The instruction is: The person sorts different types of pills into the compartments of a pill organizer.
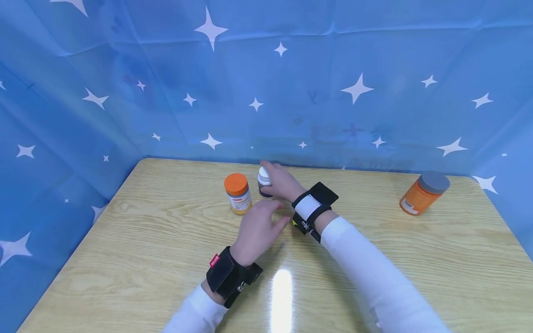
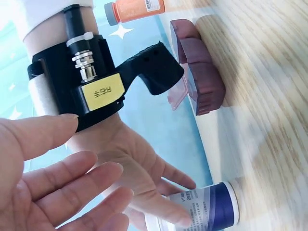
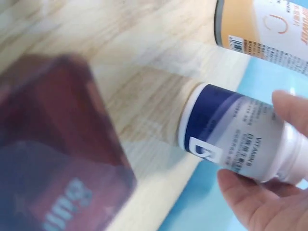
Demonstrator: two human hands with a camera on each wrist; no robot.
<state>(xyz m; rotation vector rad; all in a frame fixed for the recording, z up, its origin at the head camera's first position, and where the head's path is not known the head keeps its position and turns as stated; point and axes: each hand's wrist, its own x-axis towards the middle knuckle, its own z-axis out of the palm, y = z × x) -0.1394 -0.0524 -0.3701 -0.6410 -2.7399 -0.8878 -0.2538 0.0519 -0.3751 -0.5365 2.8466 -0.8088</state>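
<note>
At the back of the table my right hand grips a white and dark blue vitamin B bottle near its white cap, thumb on one side and fingers on the other. The bottle stands upright, its base at the tabletop. My left hand hovers just in front of it, fingers loosely bent and holding nothing. Left of the vitamin bottle is an orange-capped bottle with a white label. A translucent dark red pill box with a raised clear flap lies by the right wrist, mostly hidden in the head view.
Farther right on the wooden table stands an orange bottle with a grey lid. A blue curtain with white stars hangs behind the table's back edge and along its sides.
</note>
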